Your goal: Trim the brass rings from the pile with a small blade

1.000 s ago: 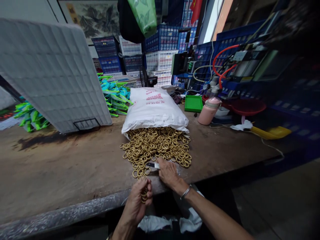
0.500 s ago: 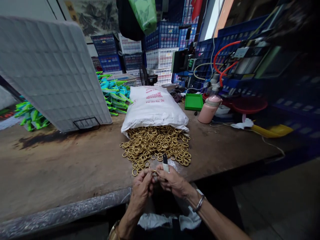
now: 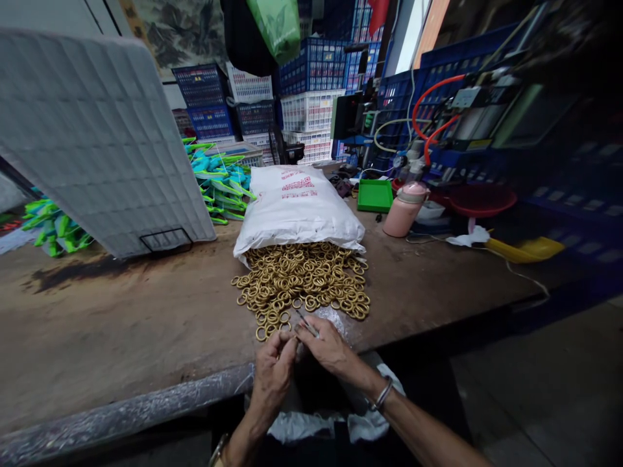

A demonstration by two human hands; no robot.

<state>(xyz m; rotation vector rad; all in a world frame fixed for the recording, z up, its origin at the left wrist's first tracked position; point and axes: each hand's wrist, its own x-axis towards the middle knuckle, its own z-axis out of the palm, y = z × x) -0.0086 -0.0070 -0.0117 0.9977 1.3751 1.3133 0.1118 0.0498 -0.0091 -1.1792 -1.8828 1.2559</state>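
Overlapping gold-coloured rings (image 3: 298, 277), loosely heaped

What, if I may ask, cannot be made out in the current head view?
Head view: whatever the left hand may hold is hidden by the hand itself.
Head view: the near end of the slim tool is covered by the right hand.
Head view: any brass-coloured rings deeper inside are hidden by the white sack.
Head view: the red print is too small to read.
Head view: the wall picture is cut off by the top edge.
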